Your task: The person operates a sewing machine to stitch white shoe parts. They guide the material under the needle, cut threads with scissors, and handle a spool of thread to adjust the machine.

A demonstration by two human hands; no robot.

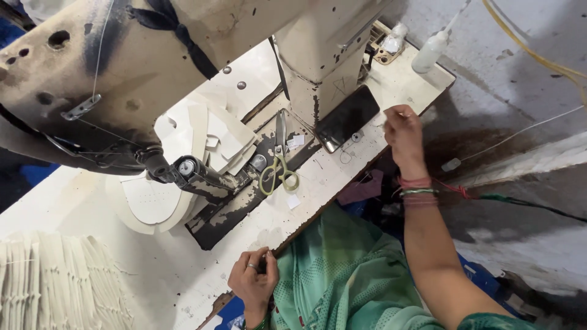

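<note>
Overhead, one scissors (279, 171), left hand (254, 281) clenched, right hand (400, 131) perhaps pinching thread

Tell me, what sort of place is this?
Probably a small stitching workshop: a worn industrial sewing machine on a white worktable, stacked cut white pieces, and green-handled scissors.

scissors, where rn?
Head view, centre: the scissors lie on the sewing machine's dark bed, green handles toward the person, between the white cut pieces and the phone.
</note>
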